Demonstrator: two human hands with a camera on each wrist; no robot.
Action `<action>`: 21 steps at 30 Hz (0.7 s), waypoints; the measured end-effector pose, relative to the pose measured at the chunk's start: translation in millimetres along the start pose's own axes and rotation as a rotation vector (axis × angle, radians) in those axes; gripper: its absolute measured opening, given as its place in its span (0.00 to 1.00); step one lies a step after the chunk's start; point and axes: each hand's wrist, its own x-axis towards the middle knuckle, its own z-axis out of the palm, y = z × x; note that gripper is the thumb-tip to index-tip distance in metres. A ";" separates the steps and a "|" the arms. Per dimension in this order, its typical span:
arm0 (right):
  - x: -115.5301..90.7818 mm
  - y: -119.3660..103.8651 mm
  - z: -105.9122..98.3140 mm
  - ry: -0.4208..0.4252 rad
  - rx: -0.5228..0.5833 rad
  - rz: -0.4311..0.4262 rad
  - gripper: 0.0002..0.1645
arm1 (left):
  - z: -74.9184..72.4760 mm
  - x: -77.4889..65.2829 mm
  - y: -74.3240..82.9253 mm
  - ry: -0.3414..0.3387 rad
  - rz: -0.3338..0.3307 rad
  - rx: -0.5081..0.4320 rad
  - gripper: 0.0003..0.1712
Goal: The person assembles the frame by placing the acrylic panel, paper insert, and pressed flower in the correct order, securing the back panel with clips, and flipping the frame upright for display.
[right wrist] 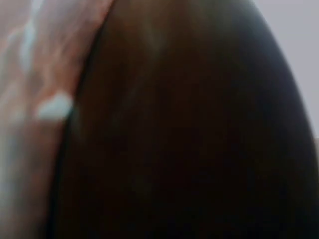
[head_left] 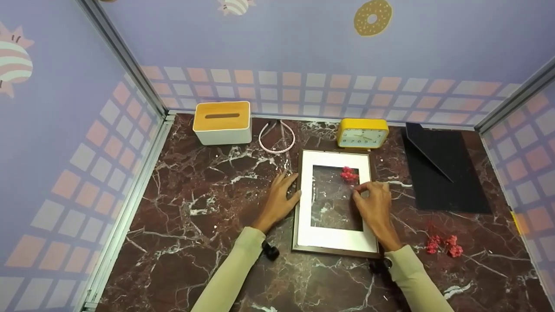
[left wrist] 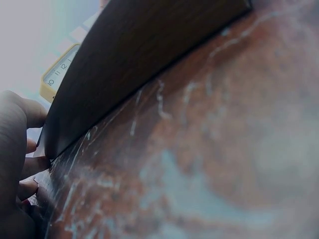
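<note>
A picture frame (head_left: 338,240) with a wide white mat lies on the marble table, its dark side filling most of the right wrist view. My left hand (head_left: 279,201) rests at the frame's left edge, thumb against the border and fingers extended. In the left wrist view those fingers (left wrist: 35,167) touch the dark side of the frame (left wrist: 124,64). Over the frame's right part, my right hand (head_left: 375,208) pinches thumb and forefinger together at the lower end of a small red flower sprig (head_left: 349,174). The sprig's thin stem is mostly hidden at the fingertips.
More red flower sprigs (head_left: 453,247) lie to the right. A yellow clock (head_left: 363,133) stands just behind the frame. Further left are a pale beaded headband (head_left: 277,151) and a tissue box (head_left: 223,125). The black backing board (head_left: 455,173) with its stand lies at the right.
</note>
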 end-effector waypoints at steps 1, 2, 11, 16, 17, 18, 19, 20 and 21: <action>0.0 -1.0 0.4 -0.011 -0.011 0.005 0.05 | 0.2 -0.1 -0.4 0.000 -0.002 -0.003 0.33; 0.2 -2.1 0.6 -0.023 -0.020 0.012 0.06 | 0.4 -0.1 -0.7 0.000 -0.001 -0.003 0.33; -0.9 1.5 -5.7 -0.026 0.077 -0.014 0.09 | 1.3 0.3 -2.0 0.005 0.011 -0.001 0.33; -4.0 19.4 -21.0 0.065 0.131 -0.062 0.10 | 1.6 0.2 -2.1 0.007 0.019 -0.006 0.33; -5.0 23.5 -25.5 0.079 0.138 -0.063 0.10 | 1.7 0.2 -2.5 0.007 0.021 -0.006 0.33; -6.1 27.7 -30.5 0.093 0.144 -0.060 0.10 | 1.8 0.3 -2.8 0.007 0.022 -0.006 0.33; -7.4 31.8 -35.8 0.104 0.150 -0.054 0.10 | 1.8 0.3 -3.2 0.007 0.023 -0.002 0.32; -8.7 35.6 -41.2 0.113 0.153 -0.046 0.10 | 1.7 0.5 -3.6 0.007 0.023 0.000 0.32; -10.3 39.1 -46.5 0.122 0.149 -0.032 0.10 | 1.6 0.6 -4.2 0.006 0.023 0.002 0.32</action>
